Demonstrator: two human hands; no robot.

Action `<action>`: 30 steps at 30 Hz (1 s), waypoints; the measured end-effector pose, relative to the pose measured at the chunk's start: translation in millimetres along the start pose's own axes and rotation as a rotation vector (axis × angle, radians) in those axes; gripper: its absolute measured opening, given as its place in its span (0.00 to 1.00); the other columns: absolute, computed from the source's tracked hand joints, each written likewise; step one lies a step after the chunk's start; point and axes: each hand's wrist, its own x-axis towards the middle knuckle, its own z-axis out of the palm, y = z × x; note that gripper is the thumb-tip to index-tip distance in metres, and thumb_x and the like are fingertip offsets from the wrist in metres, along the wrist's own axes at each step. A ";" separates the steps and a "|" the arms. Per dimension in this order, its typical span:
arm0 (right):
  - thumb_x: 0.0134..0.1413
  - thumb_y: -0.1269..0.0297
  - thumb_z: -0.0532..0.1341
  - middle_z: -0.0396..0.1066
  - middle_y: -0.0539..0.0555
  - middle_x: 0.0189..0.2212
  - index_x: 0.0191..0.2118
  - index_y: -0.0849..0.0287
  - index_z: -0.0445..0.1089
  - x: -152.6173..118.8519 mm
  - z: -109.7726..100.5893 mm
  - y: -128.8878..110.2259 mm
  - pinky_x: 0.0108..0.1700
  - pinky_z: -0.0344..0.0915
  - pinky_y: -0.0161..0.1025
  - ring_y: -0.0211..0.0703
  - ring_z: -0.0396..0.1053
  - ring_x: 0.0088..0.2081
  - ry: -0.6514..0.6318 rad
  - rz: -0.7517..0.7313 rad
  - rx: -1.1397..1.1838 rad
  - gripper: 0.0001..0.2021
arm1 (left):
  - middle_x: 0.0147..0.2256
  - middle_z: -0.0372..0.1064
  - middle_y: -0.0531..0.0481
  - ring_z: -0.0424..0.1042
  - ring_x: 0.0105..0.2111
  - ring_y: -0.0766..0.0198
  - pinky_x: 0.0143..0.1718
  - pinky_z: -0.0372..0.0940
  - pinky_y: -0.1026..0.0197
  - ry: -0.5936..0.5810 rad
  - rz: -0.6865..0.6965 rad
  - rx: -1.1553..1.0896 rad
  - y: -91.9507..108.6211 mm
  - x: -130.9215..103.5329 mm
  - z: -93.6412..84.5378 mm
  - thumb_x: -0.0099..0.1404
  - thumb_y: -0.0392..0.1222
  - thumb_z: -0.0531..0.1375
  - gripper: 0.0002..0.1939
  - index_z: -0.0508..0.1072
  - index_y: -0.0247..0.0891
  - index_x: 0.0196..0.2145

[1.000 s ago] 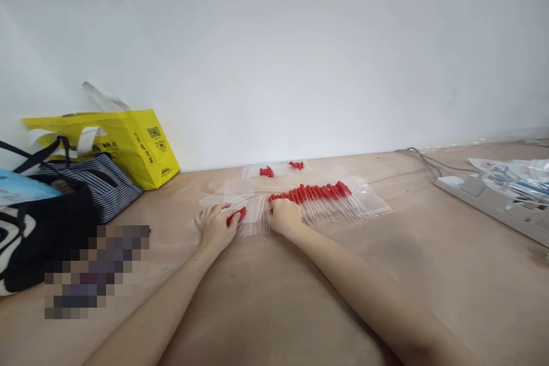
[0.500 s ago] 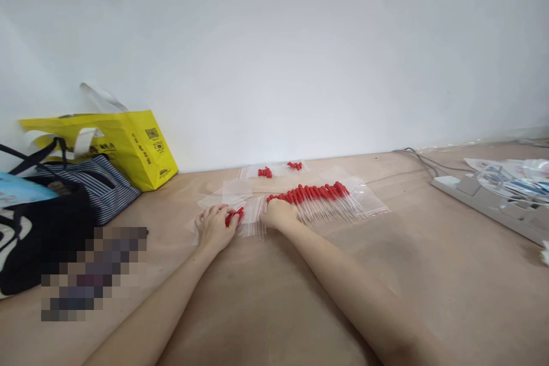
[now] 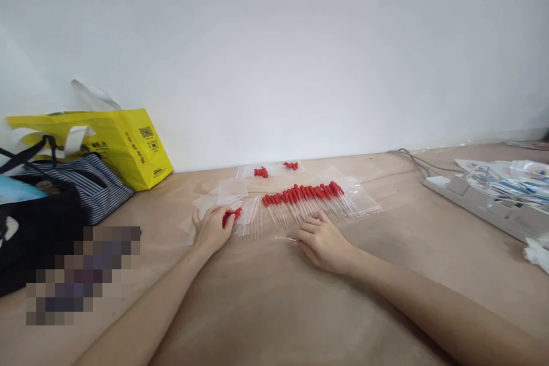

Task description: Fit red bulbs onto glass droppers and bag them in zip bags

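Observation:
My left hand (image 3: 212, 229) rests on the table with its fingers curled over a small cluster of red rubber bulbs (image 3: 233, 215). Beneath and beside it lie clear zip bags (image 3: 231, 190). A thin clear tube (image 3: 283, 238) sticks out to the left from my right hand (image 3: 323, 242), whose fingers are closed around its other end. Just beyond that hand runs a row of droppers (image 3: 304, 193), red bulbs at the far end and thin clear stems toward me. Several loose clear tubes (image 3: 256, 224) lie between my left hand and the row.
Two small groups of red bulbs (image 3: 261, 172) lie on bags near the wall. At left stand a yellow bag (image 3: 148, 151), a striped pouch (image 3: 96, 186) and a black bag (image 3: 47, 234). A power strip (image 3: 476, 206) with cables and plastic packets (image 3: 510, 174) is at right.
My right hand has moved right and toward me from the left end of the dropper row, with a thin tube now showing in its fingers. My left hand stays by the red bulbs.

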 end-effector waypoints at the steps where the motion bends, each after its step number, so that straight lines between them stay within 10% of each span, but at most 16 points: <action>1: 0.53 0.70 0.52 0.69 0.53 0.28 0.31 0.60 0.66 -4.7 3.5 1.5 0.38 0.48 0.40 0.40 0.61 0.33 0.038 -0.012 0.007 0.06 | 0.37 0.71 0.48 0.66 0.42 0.54 0.50 0.40 0.40 0.006 0.012 -0.009 -0.3 -0.2 0.2 0.58 0.39 0.51 0.07 0.68 0.41 0.32; 17: 0.54 0.72 0.50 0.68 0.53 0.28 0.35 0.61 0.66 -9.5 24.1 8.6 0.39 0.50 0.39 0.40 0.61 0.33 0.175 0.122 0.191 0.08 | 0.33 0.71 0.47 0.69 0.35 0.60 0.50 0.48 0.49 0.347 0.243 -0.188 17.4 -15.7 -8.4 0.60 0.38 0.50 0.07 0.66 0.38 0.35; 23: 0.52 0.78 0.49 0.69 0.53 0.30 0.41 0.58 0.66 -9.9 26.3 12.3 0.38 0.50 0.39 0.41 0.62 0.34 0.186 0.183 0.177 0.14 | 0.31 0.70 0.53 0.68 0.33 0.64 0.51 0.42 0.46 -0.087 0.563 -0.295 58.7 -45.7 -22.1 0.58 0.31 0.49 0.13 0.68 0.42 0.37; 30: 0.53 0.76 0.50 0.69 0.54 0.32 0.40 0.60 0.66 -8.3 28.6 10.7 0.38 0.54 0.37 0.39 0.64 0.36 0.179 0.158 0.239 0.11 | 0.34 0.68 0.51 0.65 0.37 0.58 0.47 0.44 0.44 -0.128 0.503 -0.174 64.8 -44.2 -16.4 0.59 0.41 0.54 0.09 0.72 0.46 0.37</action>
